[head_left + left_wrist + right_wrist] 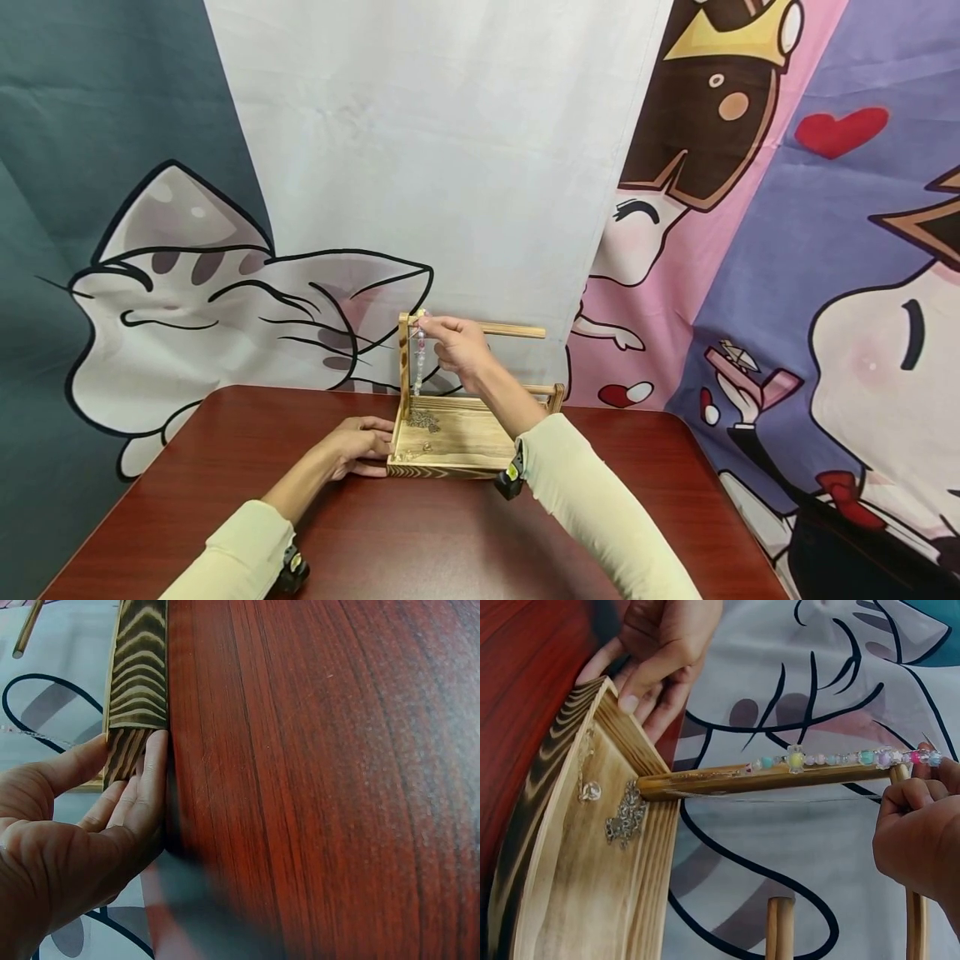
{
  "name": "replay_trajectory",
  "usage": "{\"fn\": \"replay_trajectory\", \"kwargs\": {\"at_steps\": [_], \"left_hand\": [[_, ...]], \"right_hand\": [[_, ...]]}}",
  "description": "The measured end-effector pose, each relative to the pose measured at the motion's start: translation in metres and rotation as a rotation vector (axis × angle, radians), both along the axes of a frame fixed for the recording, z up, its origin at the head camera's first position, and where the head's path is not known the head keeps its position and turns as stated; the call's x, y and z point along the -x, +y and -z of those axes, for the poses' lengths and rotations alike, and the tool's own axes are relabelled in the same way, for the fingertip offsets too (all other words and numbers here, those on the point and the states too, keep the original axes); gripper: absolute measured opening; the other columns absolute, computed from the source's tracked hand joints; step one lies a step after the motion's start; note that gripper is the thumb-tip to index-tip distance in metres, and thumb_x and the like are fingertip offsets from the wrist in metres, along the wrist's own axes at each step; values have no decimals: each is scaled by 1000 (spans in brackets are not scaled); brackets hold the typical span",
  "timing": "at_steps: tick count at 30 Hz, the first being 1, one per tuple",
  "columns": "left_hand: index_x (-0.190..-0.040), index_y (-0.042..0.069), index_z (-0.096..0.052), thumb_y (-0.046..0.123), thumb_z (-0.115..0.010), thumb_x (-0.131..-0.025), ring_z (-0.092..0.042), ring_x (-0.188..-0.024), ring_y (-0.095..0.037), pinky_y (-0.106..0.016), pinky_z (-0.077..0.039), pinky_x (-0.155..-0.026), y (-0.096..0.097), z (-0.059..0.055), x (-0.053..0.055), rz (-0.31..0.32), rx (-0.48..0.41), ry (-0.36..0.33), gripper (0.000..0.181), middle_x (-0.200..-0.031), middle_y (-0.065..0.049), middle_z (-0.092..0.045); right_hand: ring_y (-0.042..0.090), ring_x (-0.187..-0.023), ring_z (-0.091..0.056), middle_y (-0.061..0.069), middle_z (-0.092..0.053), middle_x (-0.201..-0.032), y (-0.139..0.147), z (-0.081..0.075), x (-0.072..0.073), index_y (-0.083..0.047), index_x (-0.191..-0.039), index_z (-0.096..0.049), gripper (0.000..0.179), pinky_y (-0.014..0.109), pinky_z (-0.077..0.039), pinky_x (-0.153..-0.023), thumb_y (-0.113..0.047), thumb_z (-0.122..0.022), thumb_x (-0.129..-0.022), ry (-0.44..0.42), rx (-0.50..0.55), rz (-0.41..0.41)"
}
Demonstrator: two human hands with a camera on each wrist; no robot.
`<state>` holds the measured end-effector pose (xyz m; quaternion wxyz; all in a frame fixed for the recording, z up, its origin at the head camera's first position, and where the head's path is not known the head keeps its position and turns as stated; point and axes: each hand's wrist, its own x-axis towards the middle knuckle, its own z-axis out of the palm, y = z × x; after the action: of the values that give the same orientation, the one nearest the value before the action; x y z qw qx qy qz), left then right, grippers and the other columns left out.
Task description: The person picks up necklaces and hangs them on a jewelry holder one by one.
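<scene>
A wooden jewelry stand [465, 443] with a shallow tray base sits on the table. My left hand [358, 446] grips the tray's left end, thumb on the rim and fingers against the outer side, as the left wrist view shows. Up at the top of the tall post [405, 367], my right hand [459, 346] pinches one end of a string of coloured beads [817, 760]. Those beads hang down alongside the post, with a thin clear strand showing beside it in the right wrist view.
Inside the tray lie a heap of silver chain [626, 817] and a small shiny piece [590, 791]. A long upper bar [517, 331] reaches right from the post; a lower bar [540, 389] stands behind. A printed cloth [465, 167] hangs beyond the red-brown table [360, 542].
</scene>
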<state>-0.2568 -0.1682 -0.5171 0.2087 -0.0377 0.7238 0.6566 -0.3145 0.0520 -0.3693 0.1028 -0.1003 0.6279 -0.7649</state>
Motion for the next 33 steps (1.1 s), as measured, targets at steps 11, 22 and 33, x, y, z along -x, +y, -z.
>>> {"fn": "replay_trajectory", "kwargs": {"at_steps": [11, 22, 33], "left_hand": [[-156, -12, -48, -8, -67, -97, -77, -103, -23, -50, -72, -85, 3, -4, 0, 2, -1, 14, 63, -154, -36, -59], [-157, -12, -48, -8, -68, -97, -77, -103, -23, -50, -72, -85, 3, -5, -1, 5, 2, 15, 63, -155, -37, -59], [-158, -12, -47, -9, -66, -97, -77, -106, -25, -50, -72, -86, 2, -4, -2, 2, -1, 6, 63, -156, -37, -57]], "right_hand": [[1, -47, -25, -10, -68, -77, 0, 11, 0, -5, -119, -86, 22, 18, -20, -45, -23, -80, -107, 8, -88, 57], [4, -48, -30, -12, -62, -70, 4, 22, -2, -12, -124, -87, 26, 20, -27, -48, -28, -84, -105, 52, -215, 103], [4, -95, -70, 7, -83, -135, 9, 31, -7, -15, -132, -85, 30, 24, -57, -77, -29, -82, -106, 137, -352, 131]]}}
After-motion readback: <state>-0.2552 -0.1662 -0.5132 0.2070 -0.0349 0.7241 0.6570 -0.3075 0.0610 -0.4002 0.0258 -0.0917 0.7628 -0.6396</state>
